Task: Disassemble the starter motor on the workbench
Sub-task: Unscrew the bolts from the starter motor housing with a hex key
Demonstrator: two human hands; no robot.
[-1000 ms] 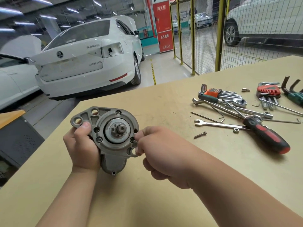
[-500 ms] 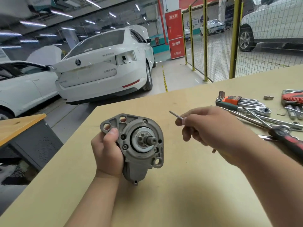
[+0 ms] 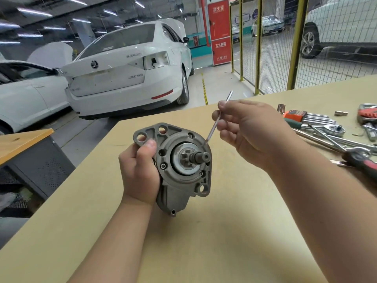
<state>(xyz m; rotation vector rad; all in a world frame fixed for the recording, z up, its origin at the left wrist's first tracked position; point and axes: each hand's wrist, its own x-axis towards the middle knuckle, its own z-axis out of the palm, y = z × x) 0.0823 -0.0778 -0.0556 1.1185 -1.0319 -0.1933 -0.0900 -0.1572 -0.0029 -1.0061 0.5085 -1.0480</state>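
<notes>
The step in hand looks like taking out the small screws on the front of the starter motor. The motor stands on the workbench with its round front plate tipped up toward the camera. The little gear shaft pokes out of the middle.

The left hand grips the motor on its left side. Its fingers wrap round the body, and the thumb presses on the edge of the front plate. This hand keeps the motor from tipping.

The right hand is up and to the right of the motor, and it does not touch the motor. Its fingertips pinch a thin hex key near the top. The other fingers are curled loosely below. The key slants down and to the left. Its low tip touches the top right part of the front plate, just above the shaft. I cannot tell if the tip sits inside a screw head there.

One screw shows close by, a bit to the left of the tip. I think the next move is to fit the tip snugly into a screw head and then turn it. The left hand needs to hold tight so the motor does not spin. If the tip sits badly, it may slip out.

More tools lie on the bench, well off to the right
</notes>
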